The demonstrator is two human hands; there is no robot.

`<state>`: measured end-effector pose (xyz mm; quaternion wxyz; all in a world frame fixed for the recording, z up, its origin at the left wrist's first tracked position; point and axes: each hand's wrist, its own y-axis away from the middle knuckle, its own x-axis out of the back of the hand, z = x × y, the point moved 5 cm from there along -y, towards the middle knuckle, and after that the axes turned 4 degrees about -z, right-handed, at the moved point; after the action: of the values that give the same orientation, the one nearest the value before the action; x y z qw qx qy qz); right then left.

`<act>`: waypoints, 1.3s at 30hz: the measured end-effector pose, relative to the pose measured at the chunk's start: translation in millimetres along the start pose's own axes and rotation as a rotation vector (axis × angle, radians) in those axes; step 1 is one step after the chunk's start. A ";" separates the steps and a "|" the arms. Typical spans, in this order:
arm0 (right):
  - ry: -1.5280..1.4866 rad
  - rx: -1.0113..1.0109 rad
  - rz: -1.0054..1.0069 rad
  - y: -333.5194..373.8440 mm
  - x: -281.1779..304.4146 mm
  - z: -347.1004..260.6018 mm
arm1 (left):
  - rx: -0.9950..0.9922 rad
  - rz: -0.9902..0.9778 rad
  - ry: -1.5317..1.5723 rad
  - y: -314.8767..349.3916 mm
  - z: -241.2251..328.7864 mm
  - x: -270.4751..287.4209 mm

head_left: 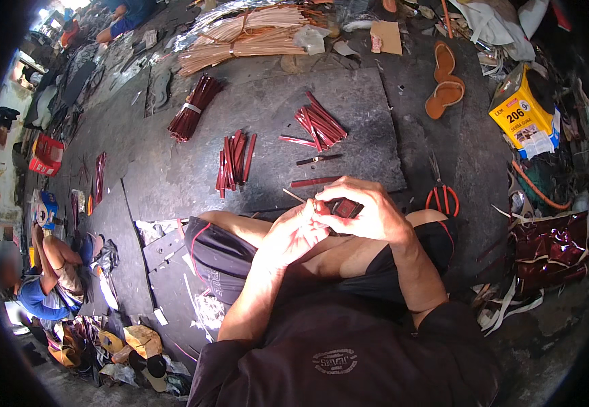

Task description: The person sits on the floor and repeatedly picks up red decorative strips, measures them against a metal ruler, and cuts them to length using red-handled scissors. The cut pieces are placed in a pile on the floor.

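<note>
My left hand (293,234) and my right hand (370,210) meet above my crossed legs, fingertips touching. In my right hand's curled fingers is a glossy dark red strip (346,208), folded or looped; part of it is hidden. A thin pale stick-like piece (294,195) pokes out by the pinched fingertips of my left hand; its other end is covered. Just beyond lie a single red strip (316,182) and a short dark strip with a metallic-looking middle (319,159). Two loose piles of red strips, a left pile (235,163) and a right pile (319,123), rest farther off.
A tied bundle of red strips (195,108) lies at the far left of the dark board (267,95). Orange-handled scissors (441,193) are on the right, brown sandals (445,88) behind them. A yellow can (523,112) stands far right. Another person (47,278) sits at left.
</note>
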<state>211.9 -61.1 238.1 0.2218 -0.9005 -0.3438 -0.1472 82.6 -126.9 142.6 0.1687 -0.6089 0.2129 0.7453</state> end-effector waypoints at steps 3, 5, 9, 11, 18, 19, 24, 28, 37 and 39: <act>-0.038 -0.046 -0.037 2.2 0.0 2.6 | 0.035 -0.020 -0.001 1.0 -3.0 0.1; -0.047 -0.051 -0.059 3.2 0.0 4.1 | 0.049 -0.012 0.008 2.3 -4.7 -1.1; -0.024 -0.013 -0.063 -1.1 2.5 9.7 | 0.042 0.030 -0.037 -2.9 -1.0 2.2; -0.023 -0.019 -0.067 -2.3 3.1 9.8 | 0.036 0.062 -0.050 -3.2 -0.5 4.7; -0.065 -0.043 -0.075 -0.9 1.5 15.8 | 0.060 -0.043 -0.058 -4.8 1.1 8.5; -0.066 -0.039 -0.073 -1.2 1.6 16.2 | 0.053 -0.018 -0.048 -4.9 1.4 8.2; -0.052 -0.066 0.052 -3.6 4.9 20.3 | -0.167 0.068 -0.094 -11.0 11.0 -0.2; -0.064 -0.169 0.186 -1.6 3.4 34.7 | -0.380 0.285 -0.452 -25.8 30.9 9.0; 0.078 -0.203 0.353 -6.2 -0.2 48.8 | -0.357 0.329 -0.637 -53.1 31.8 11.8; 0.089 -0.193 0.379 -6.3 -1.0 53.5 | -0.345 0.351 -0.593 -57.0 32.4 14.5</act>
<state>213.0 -30.7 193.7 0.1734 -0.9586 -0.1426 -0.1749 81.8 -61.4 127.5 -0.0121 -0.3408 0.1274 0.9314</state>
